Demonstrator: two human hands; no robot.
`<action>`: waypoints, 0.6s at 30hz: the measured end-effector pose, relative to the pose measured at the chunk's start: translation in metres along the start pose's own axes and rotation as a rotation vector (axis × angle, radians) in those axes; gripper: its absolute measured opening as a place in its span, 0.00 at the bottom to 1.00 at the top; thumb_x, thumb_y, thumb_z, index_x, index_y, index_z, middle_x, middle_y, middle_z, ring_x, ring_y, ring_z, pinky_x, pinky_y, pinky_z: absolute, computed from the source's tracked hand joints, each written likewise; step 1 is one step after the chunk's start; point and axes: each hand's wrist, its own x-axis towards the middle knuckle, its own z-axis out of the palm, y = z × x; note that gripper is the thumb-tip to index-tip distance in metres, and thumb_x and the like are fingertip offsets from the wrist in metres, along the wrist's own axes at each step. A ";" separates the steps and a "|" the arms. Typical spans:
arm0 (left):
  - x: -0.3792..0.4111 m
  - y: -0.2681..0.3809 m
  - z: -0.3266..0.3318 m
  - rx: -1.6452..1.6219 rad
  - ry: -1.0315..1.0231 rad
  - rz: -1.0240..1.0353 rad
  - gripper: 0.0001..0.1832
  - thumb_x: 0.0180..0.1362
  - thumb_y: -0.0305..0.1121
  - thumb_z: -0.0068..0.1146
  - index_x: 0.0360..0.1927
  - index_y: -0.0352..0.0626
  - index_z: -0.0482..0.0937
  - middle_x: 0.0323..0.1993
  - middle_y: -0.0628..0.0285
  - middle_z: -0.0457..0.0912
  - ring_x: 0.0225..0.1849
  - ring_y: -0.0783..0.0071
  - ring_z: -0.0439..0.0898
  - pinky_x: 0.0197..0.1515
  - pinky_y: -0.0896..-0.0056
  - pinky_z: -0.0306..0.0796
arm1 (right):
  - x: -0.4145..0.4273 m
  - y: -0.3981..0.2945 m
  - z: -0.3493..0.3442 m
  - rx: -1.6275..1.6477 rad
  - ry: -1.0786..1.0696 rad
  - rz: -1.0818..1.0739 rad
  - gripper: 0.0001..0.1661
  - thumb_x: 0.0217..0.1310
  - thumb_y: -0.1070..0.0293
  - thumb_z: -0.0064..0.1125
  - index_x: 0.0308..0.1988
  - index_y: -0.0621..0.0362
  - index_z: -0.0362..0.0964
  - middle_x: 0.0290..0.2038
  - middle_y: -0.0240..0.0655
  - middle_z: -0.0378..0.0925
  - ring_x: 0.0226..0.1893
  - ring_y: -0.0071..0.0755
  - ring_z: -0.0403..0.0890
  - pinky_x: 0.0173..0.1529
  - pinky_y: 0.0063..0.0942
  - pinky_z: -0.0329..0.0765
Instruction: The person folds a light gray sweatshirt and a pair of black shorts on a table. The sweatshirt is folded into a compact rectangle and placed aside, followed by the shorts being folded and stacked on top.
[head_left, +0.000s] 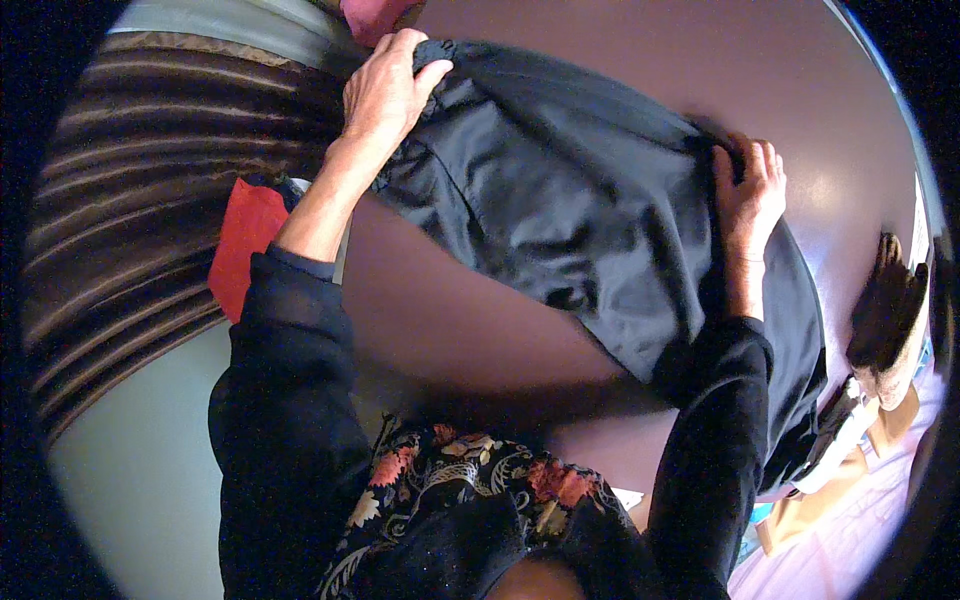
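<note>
A black satiny garment (570, 202) lies spread across a smooth brown tabletop (450, 300), with soft wrinkles through its middle. Its left end is gathered like an elastic waistband. My left hand (384, 94) grips the upper corner of that gathered end, thumb on top of the cloth. Farther right, my right hand (754, 184) holds a pinched fold near the garment's upper edge, its fingertips partly hidden by the fabric. Past my right forearm the cloth continues down over the table's right side, and my sleeve covers part of it.
Brown shiny curtain fabric (172, 172) hangs at the left. A red piece (247, 240) sits beside my left forearm, and a pink object (379, 19) is at the top. On the right are a dark brown fuzzy item (889, 307), wooden pieces (817, 502) and lilac cloth (840, 547).
</note>
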 end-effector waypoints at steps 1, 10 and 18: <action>0.003 0.005 0.004 0.008 0.020 0.021 0.21 0.51 0.46 0.58 0.44 0.45 0.71 0.40 0.54 0.76 0.39 0.47 0.77 0.39 0.52 0.71 | 0.005 0.001 -0.005 0.009 -0.002 0.025 0.17 0.48 0.64 0.61 0.40 0.54 0.72 0.36 0.36 0.74 0.39 0.43 0.73 0.44 0.36 0.70; 0.014 0.020 -0.007 -0.002 0.030 -0.009 0.16 0.52 0.38 0.58 0.40 0.42 0.70 0.34 0.49 0.77 0.37 0.45 0.76 0.36 0.54 0.69 | -0.053 -0.119 -0.035 0.461 -0.616 -0.331 0.48 0.39 0.51 0.63 0.60 0.56 0.56 0.64 0.39 0.53 0.66 0.45 0.50 0.65 0.53 0.45; 0.032 0.006 -0.017 -0.026 -0.050 -0.049 0.21 0.52 0.41 0.57 0.47 0.44 0.69 0.32 0.45 0.78 0.38 0.47 0.77 0.38 0.56 0.70 | -0.059 -0.119 -0.018 0.488 -0.485 -0.353 0.34 0.48 0.66 0.54 0.58 0.60 0.60 0.61 0.43 0.59 0.64 0.46 0.56 0.65 0.56 0.45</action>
